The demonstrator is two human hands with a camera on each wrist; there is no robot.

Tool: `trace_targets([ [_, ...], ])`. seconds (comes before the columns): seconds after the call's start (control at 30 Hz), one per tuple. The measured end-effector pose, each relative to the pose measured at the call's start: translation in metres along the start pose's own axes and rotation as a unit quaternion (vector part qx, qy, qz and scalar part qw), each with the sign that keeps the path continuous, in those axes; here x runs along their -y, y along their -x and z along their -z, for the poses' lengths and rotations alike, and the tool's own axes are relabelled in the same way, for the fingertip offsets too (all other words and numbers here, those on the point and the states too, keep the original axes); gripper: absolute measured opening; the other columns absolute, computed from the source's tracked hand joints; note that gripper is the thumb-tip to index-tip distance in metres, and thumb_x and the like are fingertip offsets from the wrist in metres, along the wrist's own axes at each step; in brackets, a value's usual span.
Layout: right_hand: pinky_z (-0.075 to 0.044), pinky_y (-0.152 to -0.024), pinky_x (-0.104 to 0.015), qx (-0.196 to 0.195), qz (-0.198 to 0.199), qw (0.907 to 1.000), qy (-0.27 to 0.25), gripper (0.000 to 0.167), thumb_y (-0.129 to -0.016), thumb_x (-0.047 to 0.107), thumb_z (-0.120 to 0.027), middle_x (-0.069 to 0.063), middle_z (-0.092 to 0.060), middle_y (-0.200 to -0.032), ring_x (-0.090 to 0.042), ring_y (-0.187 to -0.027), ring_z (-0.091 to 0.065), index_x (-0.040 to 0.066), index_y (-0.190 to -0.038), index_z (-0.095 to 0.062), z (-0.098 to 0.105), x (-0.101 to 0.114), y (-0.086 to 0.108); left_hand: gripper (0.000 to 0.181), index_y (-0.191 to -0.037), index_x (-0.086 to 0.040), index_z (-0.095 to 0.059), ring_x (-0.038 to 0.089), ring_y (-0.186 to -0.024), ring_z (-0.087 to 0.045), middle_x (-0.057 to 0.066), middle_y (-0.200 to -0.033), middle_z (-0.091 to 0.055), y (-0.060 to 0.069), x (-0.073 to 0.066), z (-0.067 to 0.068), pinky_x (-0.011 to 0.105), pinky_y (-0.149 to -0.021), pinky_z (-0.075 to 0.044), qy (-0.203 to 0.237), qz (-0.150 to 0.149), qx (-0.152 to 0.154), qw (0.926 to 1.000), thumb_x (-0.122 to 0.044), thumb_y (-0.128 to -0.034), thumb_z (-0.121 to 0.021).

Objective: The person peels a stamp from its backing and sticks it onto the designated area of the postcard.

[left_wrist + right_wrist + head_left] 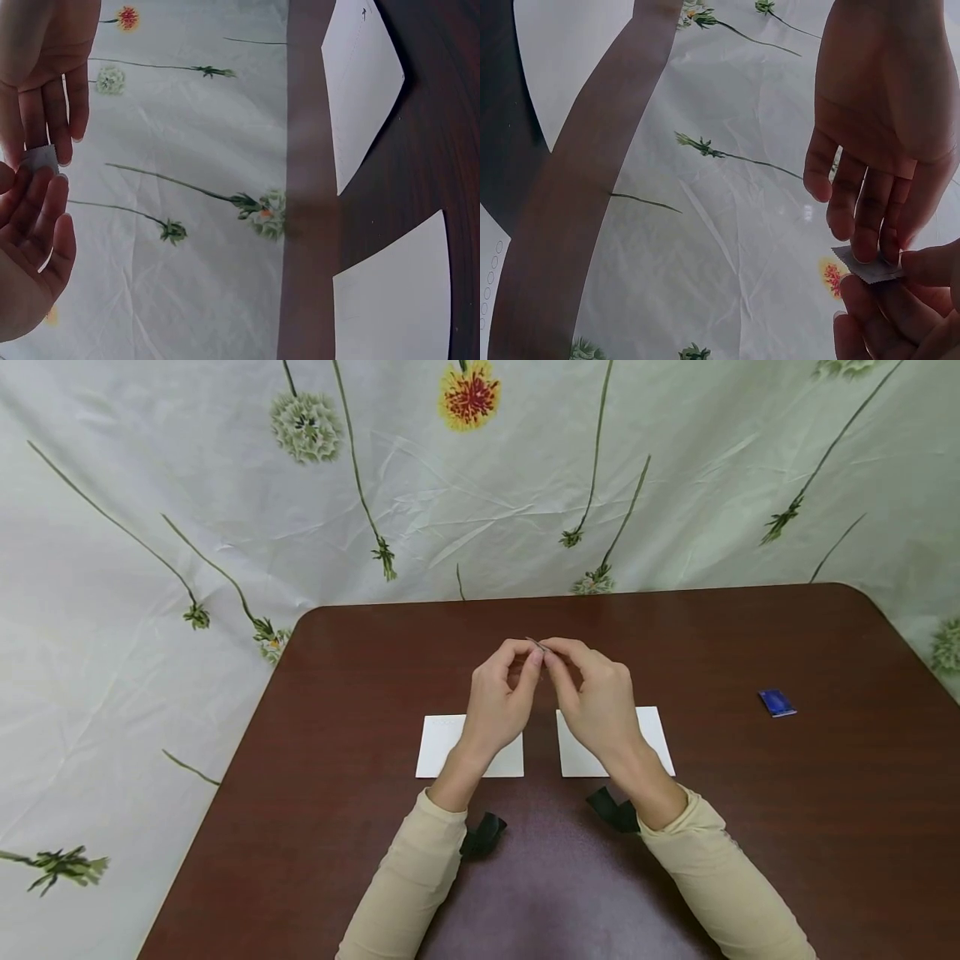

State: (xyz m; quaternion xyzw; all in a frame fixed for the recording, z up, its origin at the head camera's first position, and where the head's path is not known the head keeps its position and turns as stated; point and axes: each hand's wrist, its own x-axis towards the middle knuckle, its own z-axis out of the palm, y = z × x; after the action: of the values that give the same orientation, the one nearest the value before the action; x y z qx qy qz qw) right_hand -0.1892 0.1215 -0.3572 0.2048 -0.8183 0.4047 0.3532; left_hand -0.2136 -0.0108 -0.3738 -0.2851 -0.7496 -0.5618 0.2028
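Observation:
In the head view, the left hand (495, 702) and right hand (600, 702) meet at their fingertips above the far part of the table. Between them they pinch a small grey packet (537, 644). The left wrist view shows this packet (43, 157) with the left hand (34, 247) below it and the right hand (49, 82) above. A serrated edge shows on the packet (866, 268) in the right wrist view, where fingers of both hands touch it. Its far side is hidden by the fingers.
Two white sheets, left (442, 745) and right (654, 739), lie on the brown table (337, 710) under the forearms. A small blue packet (777, 702) lies to the right. Dark strips (483, 837) show near both wrists. Flowered cloth (225, 443) hangs behind.

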Motion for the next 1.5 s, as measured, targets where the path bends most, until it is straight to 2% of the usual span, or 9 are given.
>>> trace_targets([
  [0.27, -0.039, -0.049, -0.03, -0.004, 0.001, 1.0, 0.003, 0.013, -0.089, 0.001, -0.066, -0.011, -0.07, -0.083, -0.017, -0.055, -0.051, -0.003, -0.1, -0.069, -0.0005, 0.0022, 0.0007, 0.011, -0.096, 0.005, -0.059, 0.026, -0.074, -0.063, 0.016, -0.085, -0.062, 0.0009, -0.0005, -0.0013, 0.027, -0.064, -0.052, 0.004, 0.004, -0.01, 0.9999, -0.004, -0.0963, -0.051],
  [0.5, -0.043, -0.054, -0.033, -0.005, 0.001, 1.0, -0.003, 0.012, -0.09, 0.001, -0.064, -0.012, -0.069, -0.087, -0.021, -0.065, -0.056, -0.003, -0.101, -0.068, -0.002, 0.0027, 0.0017, 0.01, -0.094, 0.004, -0.059, 0.022, -0.074, -0.061, 0.014, -0.085, -0.062, 0.0007, -0.0002, -0.0026, 0.027, -0.065, -0.05, -0.022, -0.021, -0.024, 0.9992, -0.002, -0.0954, -0.052],
  [0.77, -0.036, -0.045, -0.028, 0.016, -0.007, 0.9998, -0.01, 0.013, -0.095, 0.003, -0.058, -0.012, -0.067, -0.083, -0.011, -0.046, -0.038, -0.002, -0.106, -0.062, -0.0017, 0.0037, 0.003, 0.009, -0.093, 0.004, -0.06, 0.02, -0.076, -0.06, 0.012, -0.088, -0.063, 0.0005, 0.0009, -0.0038, 0.029, -0.067, -0.05, -0.036, -0.042, -0.033, 0.9979, -0.002, -0.0948, -0.053],
  [1.03, -0.033, -0.043, -0.028, 0.023, 0.008, 0.9997, -0.005, 0.018, -0.095, 0.002, -0.055, -0.01, -0.068, -0.08, -0.009, -0.044, -0.033, -0.002, -0.11, -0.066, -0.001, 0.0027, 0.0026, 0.01, -0.093, 0.003, -0.06, 0.02, -0.076, -0.06, 0.012, -0.085, -0.063, 0.0013, -0.0006, -0.0026, 0.028, -0.069, -0.05, -0.04, -0.036, -0.034, 0.998, -0.003, -0.0947, -0.053],
  [1.5, -0.04, -0.048, -0.028, 0.021, 0.013, 0.9996, -0.016, 0.017, -0.096, 0.002, -0.055, -0.011, -0.069, -0.083, -0.012, -0.047, -0.042, -0.003, -0.108, -0.066, -0.0004, 0.0021, 0.0021, 0.013, -0.093, 0.004, -0.061, 0.021, -0.077, -0.06, 0.013, -0.086, -0.063, 0.0009, -0.0013, -0.0019, 0.029, -0.069, -0.049, -0.035, -0.039, -0.029, 0.9982, -0.005, -0.0955, -0.051],
])
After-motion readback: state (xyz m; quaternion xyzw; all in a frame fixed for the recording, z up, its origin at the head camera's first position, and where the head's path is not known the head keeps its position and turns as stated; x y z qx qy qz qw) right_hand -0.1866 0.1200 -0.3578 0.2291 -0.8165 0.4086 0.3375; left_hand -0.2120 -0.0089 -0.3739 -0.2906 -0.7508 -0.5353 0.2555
